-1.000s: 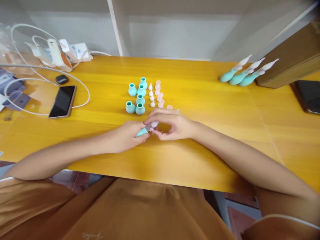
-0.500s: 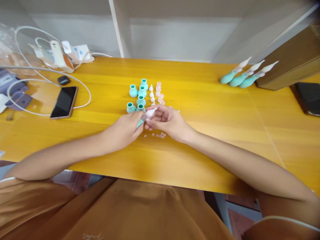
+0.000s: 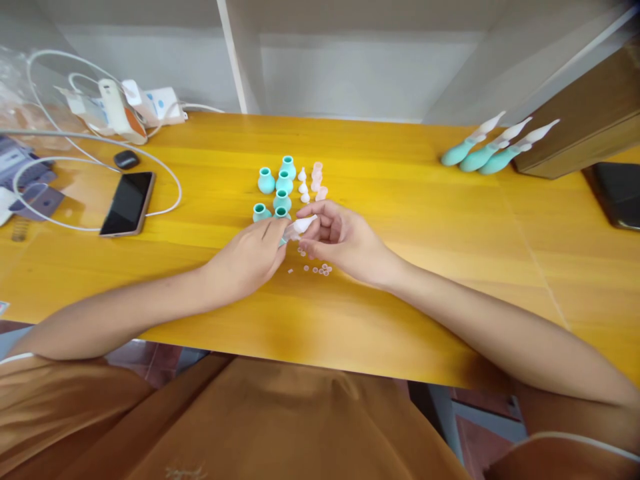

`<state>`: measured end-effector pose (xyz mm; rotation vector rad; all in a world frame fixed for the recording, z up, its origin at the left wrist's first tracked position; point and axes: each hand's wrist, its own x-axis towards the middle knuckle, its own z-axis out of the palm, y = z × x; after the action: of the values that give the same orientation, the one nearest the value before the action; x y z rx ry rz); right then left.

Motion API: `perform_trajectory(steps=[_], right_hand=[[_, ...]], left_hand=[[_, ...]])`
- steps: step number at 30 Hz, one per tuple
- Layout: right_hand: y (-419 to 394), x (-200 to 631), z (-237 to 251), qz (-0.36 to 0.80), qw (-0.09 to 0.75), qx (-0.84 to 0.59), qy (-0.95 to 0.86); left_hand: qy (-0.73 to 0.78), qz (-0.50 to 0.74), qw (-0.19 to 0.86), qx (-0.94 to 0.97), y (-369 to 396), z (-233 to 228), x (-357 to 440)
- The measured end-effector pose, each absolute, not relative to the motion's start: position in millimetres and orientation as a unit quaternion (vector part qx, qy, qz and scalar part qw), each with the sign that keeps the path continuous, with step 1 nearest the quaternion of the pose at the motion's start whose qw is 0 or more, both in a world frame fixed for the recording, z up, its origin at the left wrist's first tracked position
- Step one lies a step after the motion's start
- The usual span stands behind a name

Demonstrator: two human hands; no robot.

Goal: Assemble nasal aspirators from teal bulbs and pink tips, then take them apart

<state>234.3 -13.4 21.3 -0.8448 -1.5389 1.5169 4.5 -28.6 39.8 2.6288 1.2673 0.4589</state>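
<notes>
Mid-table, left hand (image 3: pixel 247 257) fingers grasping half-hidden teal bulb piece (image 3: pixel 295 230), right hand (image 3: pixel 340 240) fingers pinching its white tip.

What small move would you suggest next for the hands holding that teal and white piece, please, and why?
Probably pick up one tiny ring: the left hand grips the teal and white piece, the right hand touches its white tip, and rings lie loose just below.
</notes>
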Motion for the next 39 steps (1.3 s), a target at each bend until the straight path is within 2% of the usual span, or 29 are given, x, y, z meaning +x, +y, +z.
perform_trajectory(steps=[3,6,10,15,21,25,32,36,39], right_hand=[[-12.9,234.5,17.6,0.574,0.398,-0.333,-0.633],[-12.7,237.7,15.8,0.48,0.397,-0.344,-0.703],[-15.0,245.5,21.8,0.335,0.287,-0.355,-0.824],[-15.9,248.2,24.7,0.286,0.179,-0.397,-0.854],[-12.3,253.8,35.1,0.298,0.144,-0.409,-0.851],[-3.6,271.1,56.4,0.359,0.132,-0.409,-0.829],[-0.1,279.9,74.6,0.473,0.202,-0.394,-0.762],[-13.8,258.6,59.1,0.508,0.237,-0.345,-0.753],[-17.7,244.5,40.7,0.589,0.286,-0.309,-0.689]], left_hand=[[0.441,0.15,0.097,0.879,-26.3,42.2,3.1],[0.443,0.153,0.1,0.878,-24.6,44.0,1.9],[0.428,0.152,0.103,0.885,-25.1,42.6,2.3],[0.445,0.163,0.097,0.875,-28.3,37.7,2.9],[0.465,0.169,0.086,0.865,-31.2,35.4,4.1],[0.457,0.165,0.096,0.869,-31.6,37.4,5.9],[0.428,0.165,0.079,0.885,-34.1,42.3,6.0],[0.386,0.169,0.064,0.905,-34.8,41.6,5.4],[0.365,0.182,0.087,0.909,-32.2,42.4,4.1]])
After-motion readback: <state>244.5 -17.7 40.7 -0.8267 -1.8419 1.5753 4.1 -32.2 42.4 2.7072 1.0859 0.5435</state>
